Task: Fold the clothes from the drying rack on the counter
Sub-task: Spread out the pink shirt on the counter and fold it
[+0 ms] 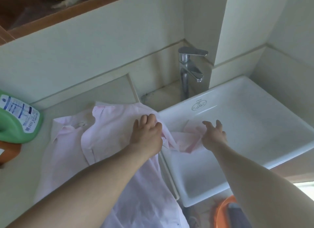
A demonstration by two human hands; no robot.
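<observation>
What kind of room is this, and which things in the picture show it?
Probably a home laundry or utility corner. A deep white sink with a chrome tap sits beside the counter, and a green detergent bottle stands near the pink shirt.

The pink shirt point(105, 142) covers most of the bench point(22, 173), leaving bare strips along its left and back. A green bottle point(17, 122) blocks the far left corner. The tap point(188, 71) stands behind the sink point(254, 125), whose right half lies open.
</observation>
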